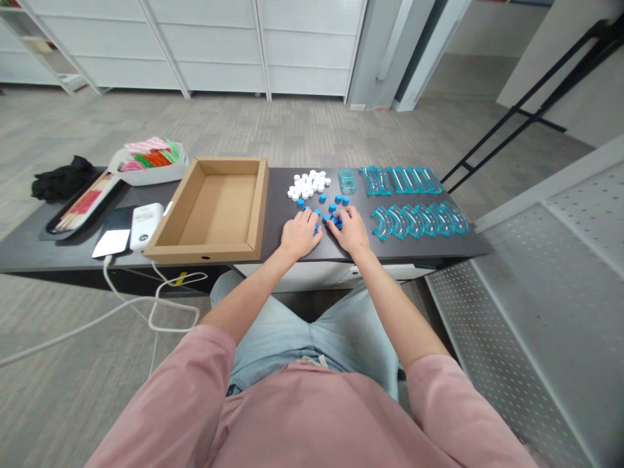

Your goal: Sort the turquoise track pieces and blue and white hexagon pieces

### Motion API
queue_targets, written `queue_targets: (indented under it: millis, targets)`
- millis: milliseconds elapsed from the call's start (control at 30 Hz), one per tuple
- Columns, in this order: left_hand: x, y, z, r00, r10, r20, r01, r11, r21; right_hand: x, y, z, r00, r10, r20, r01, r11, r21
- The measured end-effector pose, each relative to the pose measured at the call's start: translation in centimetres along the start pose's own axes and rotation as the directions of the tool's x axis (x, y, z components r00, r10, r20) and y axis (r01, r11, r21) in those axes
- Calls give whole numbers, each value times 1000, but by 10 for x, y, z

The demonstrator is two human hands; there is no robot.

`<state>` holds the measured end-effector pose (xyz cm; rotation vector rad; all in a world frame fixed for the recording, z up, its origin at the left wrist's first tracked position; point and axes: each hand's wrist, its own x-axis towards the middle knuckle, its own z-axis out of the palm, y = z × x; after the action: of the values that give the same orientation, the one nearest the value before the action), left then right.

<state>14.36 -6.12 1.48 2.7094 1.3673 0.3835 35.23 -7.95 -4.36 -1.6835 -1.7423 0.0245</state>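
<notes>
It looked like a plain workroom: white wall panels [219,45], carpet floor [292,133], metal shelf frame [536,104].

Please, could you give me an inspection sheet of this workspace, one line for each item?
Surface: dark table, long, with things laid across it.
Work items: blue pieces under both hands; white pieces behind them; two rows of teal curved pieces to the right.
Clutter: open cardboard box, white device, black tray of sticks, black cloth.
Hands: left hand and right hand rest on the blue pieces; grip unclear.
Cables: white cable hangs from the table's front, looping below.
Surroundings: white cabinets behind; perforated metal shelf at right.
</notes>
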Motion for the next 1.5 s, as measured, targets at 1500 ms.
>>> queue_targets:
  millis: [1500]
  targets:
    - [14, -14, 8, 972, 94, -216, -130, 979, -159, 5, 12, -2, 994, 62, -89, -44, 980, 194]
